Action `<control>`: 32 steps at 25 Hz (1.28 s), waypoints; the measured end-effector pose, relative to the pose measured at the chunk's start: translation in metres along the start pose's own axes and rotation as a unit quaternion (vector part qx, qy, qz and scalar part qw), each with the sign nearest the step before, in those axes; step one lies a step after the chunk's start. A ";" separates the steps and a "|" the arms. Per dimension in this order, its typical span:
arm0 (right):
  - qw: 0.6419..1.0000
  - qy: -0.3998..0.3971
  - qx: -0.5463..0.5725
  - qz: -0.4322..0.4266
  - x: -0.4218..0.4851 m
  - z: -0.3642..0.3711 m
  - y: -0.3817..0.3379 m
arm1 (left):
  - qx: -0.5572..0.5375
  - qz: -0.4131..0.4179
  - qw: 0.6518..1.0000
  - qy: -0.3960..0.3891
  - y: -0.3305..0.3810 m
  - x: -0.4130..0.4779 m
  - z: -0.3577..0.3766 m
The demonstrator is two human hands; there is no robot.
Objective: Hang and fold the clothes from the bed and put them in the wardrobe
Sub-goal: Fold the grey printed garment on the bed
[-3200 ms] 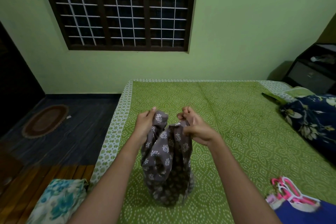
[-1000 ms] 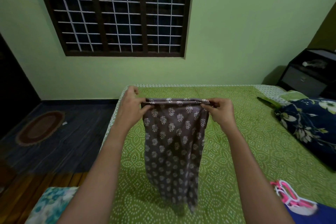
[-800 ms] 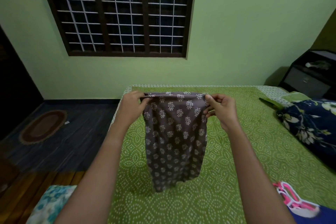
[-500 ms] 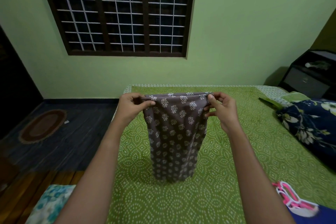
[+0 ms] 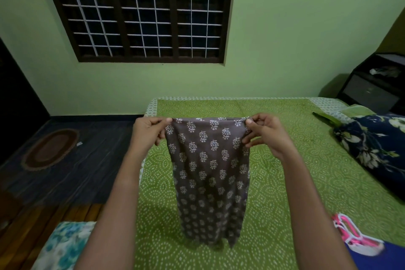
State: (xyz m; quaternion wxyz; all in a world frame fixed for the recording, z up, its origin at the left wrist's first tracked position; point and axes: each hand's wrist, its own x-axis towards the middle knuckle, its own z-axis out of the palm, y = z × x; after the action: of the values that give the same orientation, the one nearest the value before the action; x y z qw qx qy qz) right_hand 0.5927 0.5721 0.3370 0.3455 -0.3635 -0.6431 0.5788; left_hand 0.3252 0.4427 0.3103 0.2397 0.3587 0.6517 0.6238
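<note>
Head view: two hands hold up one grey leaf-printed garment (image 5: 208, 171) at centre. The left hand (image 5: 146, 131) and right hand (image 5: 267, 133) each have their grip pinching a top corner. The garment hangs over the one bed (image 5: 295, 182). One navy floral pillow (image 5: 372, 144) lies at 3 o'clock. Pink hangers (image 5: 350, 234), too blurred to count, lie at 5 o'clock, and one teal cloth (image 5: 63, 243) lies at 7 o'clock.

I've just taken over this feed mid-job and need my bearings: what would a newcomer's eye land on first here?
The grey leaf-printed garment is held up in the centre, with the left hand and right hand each pinching a top corner, and it hangs over the green bedspread. Behind it a dark barred window fills the green wall. On the bed's right lie a navy floral pillow and, nearer, pink hangers.
</note>
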 end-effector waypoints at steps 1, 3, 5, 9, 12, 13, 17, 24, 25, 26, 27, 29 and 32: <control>1.000 0.014 0.005 0.025 0.008 0.005 0.008 | 0.003 -0.030 1.000 0.000 -0.004 0.005 0.005; 0.997 0.026 0.024 0.074 0.028 0.014 0.026 | -0.046 -0.089 0.995 -0.008 -0.011 0.017 0.018; 0.994 0.032 0.064 0.081 0.050 0.017 0.031 | -0.088 -0.081 0.993 -0.001 -0.012 0.037 0.032; 0.982 0.068 0.175 -0.015 0.084 0.018 -0.001 | -0.123 0.035 0.991 0.042 0.021 0.078 0.054; 0.969 0.080 0.227 -0.055 0.091 0.016 -0.007 | -0.119 0.079 0.989 0.048 0.034 0.086 0.065; 0.966 0.082 0.238 -0.056 0.091 0.015 -0.003 | -0.117 0.083 0.989 0.046 0.031 0.084 0.069; 0.961 0.081 0.261 -0.040 0.086 0.008 0.022 | -0.122 0.069 0.989 0.040 0.001 0.065 0.073; 0.956 0.107 0.257 0.095 0.029 0.009 0.100 | -0.053 -0.033 0.997 0.044 -0.060 -0.016 0.076; 0.956 0.112 0.242 0.119 0.013 0.011 0.115 | -0.047 -0.045 0.997 0.040 -0.073 -0.034 0.075; 0.957 0.112 0.223 0.144 -0.004 0.013 0.129 | -0.045 -0.063 0.996 0.036 -0.087 -0.051 0.073; 0.958 0.109 0.203 0.169 -0.024 0.017 0.145 | -0.045 -0.082 0.995 0.035 -0.103 -0.071 0.069; 0.957 0.098 0.178 0.206 -0.063 0.026 0.177 | -0.042 -0.124 0.991 0.033 -0.135 -0.110 0.060; 0.949 0.122 0.156 0.245 -0.121 0.043 0.220 | -0.033 -0.189 0.981 0.033 -0.177 -0.175 0.041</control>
State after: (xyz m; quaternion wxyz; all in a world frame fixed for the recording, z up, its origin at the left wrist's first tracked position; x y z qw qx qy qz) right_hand 0.6305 0.4604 0.1114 0.3216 -0.5194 -0.3884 0.6899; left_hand 0.4360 0.3411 0.1080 0.3431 0.2006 0.6945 0.5998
